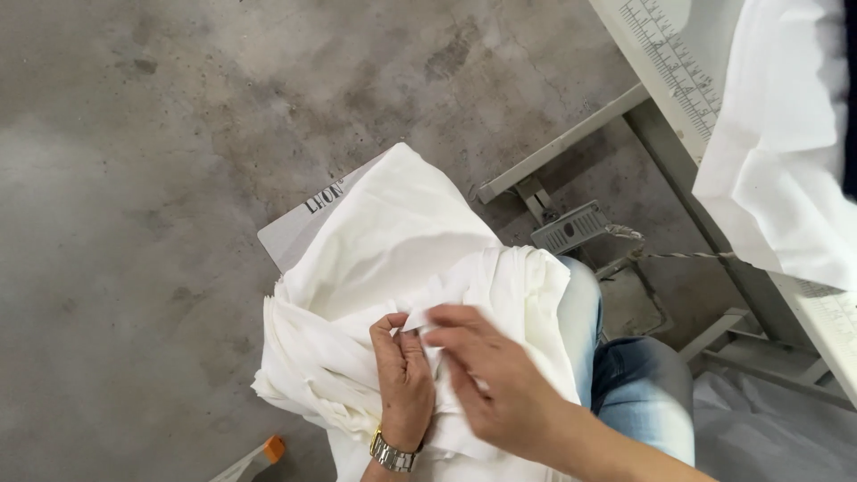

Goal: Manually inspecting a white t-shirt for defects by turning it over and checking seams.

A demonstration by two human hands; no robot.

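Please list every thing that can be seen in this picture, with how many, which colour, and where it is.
white fabric pile: one stack, white, on the lap, centre
grey board: one, light grey, under the pile, on the floor
concrete floor: grey, left and top
pedal: one, grey, under the table
work table: one, white with ruler marks, top right
white cloth: one, draped on the table
jeans: blue, lower right
wristwatch: one, metal
left hand: pinching fabric
right hand: on the pile
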